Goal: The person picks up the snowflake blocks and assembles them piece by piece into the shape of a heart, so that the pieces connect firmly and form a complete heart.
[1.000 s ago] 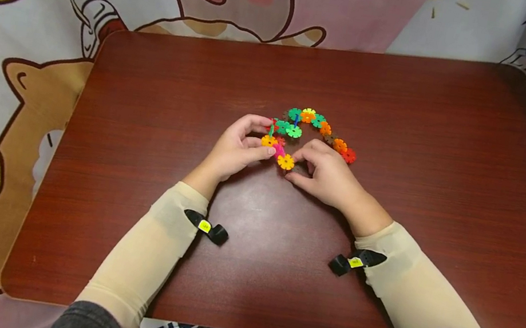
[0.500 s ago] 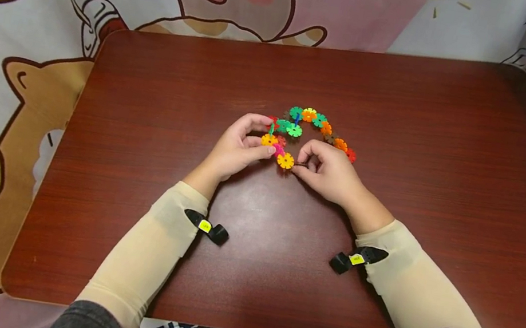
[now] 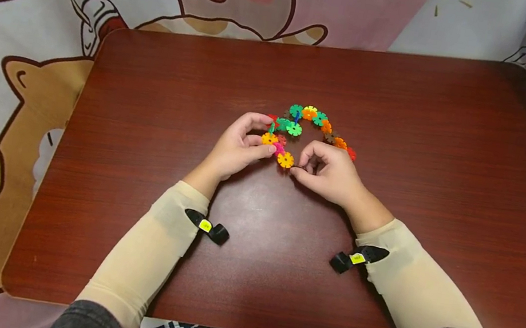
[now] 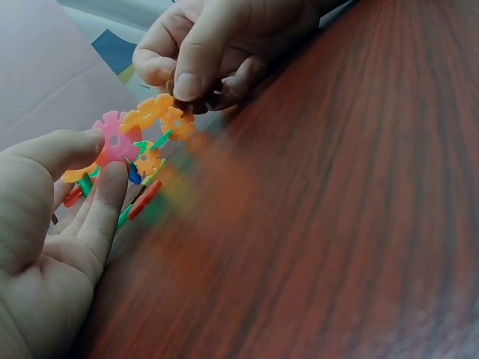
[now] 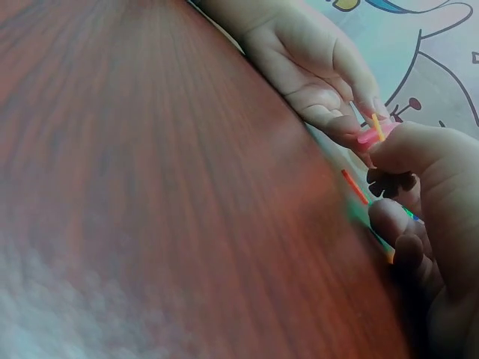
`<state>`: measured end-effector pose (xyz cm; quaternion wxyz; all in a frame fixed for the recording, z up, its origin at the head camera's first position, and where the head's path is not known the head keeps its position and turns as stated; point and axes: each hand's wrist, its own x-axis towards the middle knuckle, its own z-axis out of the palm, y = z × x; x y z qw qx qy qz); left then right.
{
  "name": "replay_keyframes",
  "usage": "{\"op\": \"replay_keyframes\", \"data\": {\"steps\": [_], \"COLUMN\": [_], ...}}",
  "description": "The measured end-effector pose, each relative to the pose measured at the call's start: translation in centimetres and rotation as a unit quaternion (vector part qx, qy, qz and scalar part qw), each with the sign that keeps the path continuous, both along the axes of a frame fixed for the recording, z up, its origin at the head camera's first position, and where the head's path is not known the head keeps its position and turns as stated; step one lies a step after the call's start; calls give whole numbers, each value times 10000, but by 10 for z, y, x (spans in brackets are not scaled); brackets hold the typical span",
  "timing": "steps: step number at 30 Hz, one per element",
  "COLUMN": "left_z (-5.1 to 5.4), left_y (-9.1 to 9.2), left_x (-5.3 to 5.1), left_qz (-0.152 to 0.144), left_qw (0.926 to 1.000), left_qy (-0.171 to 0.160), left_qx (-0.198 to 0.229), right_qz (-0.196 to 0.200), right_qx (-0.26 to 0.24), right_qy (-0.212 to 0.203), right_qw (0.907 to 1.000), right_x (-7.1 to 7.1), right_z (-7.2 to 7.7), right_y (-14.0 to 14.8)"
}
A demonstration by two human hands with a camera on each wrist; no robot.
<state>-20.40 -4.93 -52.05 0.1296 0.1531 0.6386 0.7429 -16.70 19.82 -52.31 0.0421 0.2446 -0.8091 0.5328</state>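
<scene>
A chain of colourful flower-shaped plastic discs (image 3: 294,129), slotted together, curves over the middle of the table. My left hand (image 3: 236,145) grips its near left part, thumb and finger pinching a pink disc (image 4: 116,136). A yellow-orange disc (image 3: 285,160) sticks out from the pink one toward the right hand. Between thumb and fingers, my right hand (image 3: 332,172) pinches a dark brown disc (image 5: 389,183) right beside the yellow-orange disc. Whether those two discs are joined I cannot tell. The right hand's fingers partly cover the brown disc.
The chain's far end, with orange, brown and red discs (image 3: 340,143), lies just beyond the right hand. Beneath everything is a reddish-brown wooden table (image 3: 161,83). Cartoon-printed cloth (image 3: 362,6) hangs behind and to the left. Small black cameras (image 3: 219,234) are strapped at both wrists.
My right hand has drawn slightly to the right from the yellow-orange disc, its fingers now more curled around the brown disc. The left hand and the chain have hardly moved.
</scene>
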Motion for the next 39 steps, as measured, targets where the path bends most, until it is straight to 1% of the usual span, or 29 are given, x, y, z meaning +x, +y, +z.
{"op": "replay_keyframes", "data": {"steps": [5,11,19,26,29,34,39], "left_z": [0,-2,-1,0,1,-1,-1], "left_y": [0,0,0,0,0,0,0], "left_x": [-1,-1,-1,0,0,-1,-1], "left_qz": [33,34,105,18,27,58,44], "left_qw": [9999,9999,9997,9997,9996,9995,9993], "left_qy": [71,73,107,59,95,139,103], "left_qx": [-120,-120,-169,-233,-250,-272,-349], "right_qz": [25,89,62,-27,56,227,56], "right_qx": [-49,-82,-56,72,24,86,55], "right_qy": [-69,-60,-32,-51,-148,-254,-202], "right_qw": [10000,9999,10000,10000,9999,9994,9998], "right_x": [0,-1,-2,-2,-1,-2,-2], "right_z": [1,-1,-1,-2,-1,0,-1], "right_y": [0,1,1,0,0,1,1]}}
